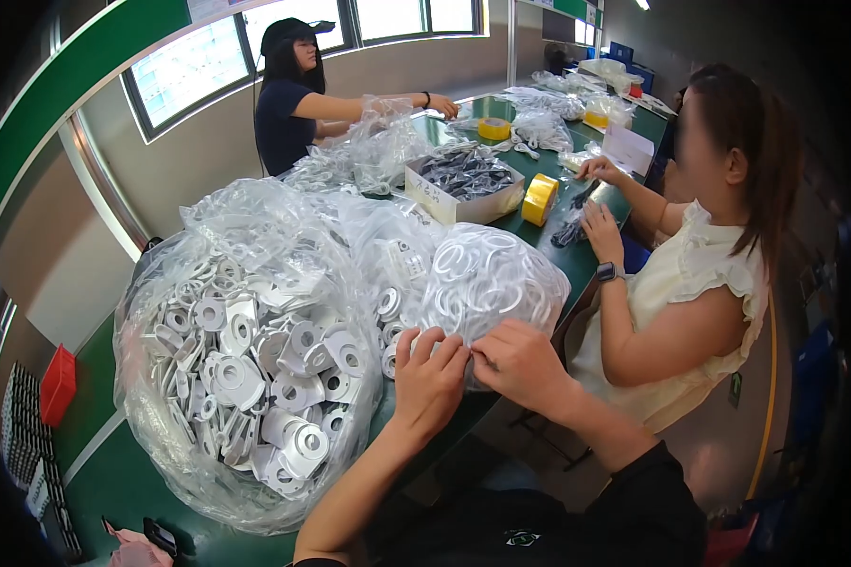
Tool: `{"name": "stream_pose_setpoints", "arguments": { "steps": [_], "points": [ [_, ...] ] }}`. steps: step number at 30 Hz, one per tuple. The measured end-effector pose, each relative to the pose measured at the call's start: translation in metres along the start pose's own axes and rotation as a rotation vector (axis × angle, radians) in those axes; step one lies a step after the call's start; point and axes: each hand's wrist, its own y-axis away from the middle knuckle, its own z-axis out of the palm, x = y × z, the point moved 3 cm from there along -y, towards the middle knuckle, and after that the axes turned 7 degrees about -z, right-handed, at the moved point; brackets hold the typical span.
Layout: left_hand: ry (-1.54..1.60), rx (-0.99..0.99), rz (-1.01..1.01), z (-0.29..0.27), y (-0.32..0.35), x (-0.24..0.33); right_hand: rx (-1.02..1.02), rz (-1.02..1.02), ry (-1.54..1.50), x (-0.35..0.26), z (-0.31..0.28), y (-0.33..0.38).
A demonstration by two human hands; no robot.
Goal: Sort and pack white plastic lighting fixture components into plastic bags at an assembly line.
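My left hand (429, 383) and my right hand (525, 364) meet at the near edge of the table, fingertips close together. Both are closed in a pinch, and whatever sits between the fingers is too small or hidden to make out. Just beyond them lies a clear bag of white rings (496, 274). To the left of my left hand a large open clear plastic bag (151, 416) holds many flat white plastic parts (239, 378) with round holes. A few more white round parts (389, 302) show between the two bags.
A box of dark small parts (435, 200) stands beyond the bags, beside a yellow tape roll (539, 199). One co-worker (671, 293) sits at right handling dark pieces; another (293, 118) works across the green table. A red bin (58, 386) and a pink cloth (140, 548) are at left.
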Motion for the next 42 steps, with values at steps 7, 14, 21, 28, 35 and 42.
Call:
{"name": "stream_pose_setpoints", "arguments": {
  "steps": [7,14,21,28,35,42],
  "points": [
    [0.131,-0.008,-0.016,-0.002,-0.001,-0.008,-0.044,-0.031,-0.237,0.014,0.003,-0.007],
    [0.414,-0.027,-0.237,0.004,0.003,-0.021,-0.057,0.398,-0.634,0.025,0.015,0.005],
    [0.193,0.074,-0.135,-0.02,-0.001,-0.002,-0.042,0.476,-0.638,0.022,0.011,0.002],
    [0.051,0.088,-0.175,-0.011,0.003,0.003,0.025,0.401,-0.575,0.017,0.013,0.005],
    [0.003,0.058,-0.073,-0.006,0.005,-0.003,0.018,0.171,-0.446,0.012,0.0,0.001],
    [-0.074,0.028,-0.037,-0.007,0.006,-0.002,-0.066,0.072,-0.313,0.006,-0.002,-0.007]
  ]
}}
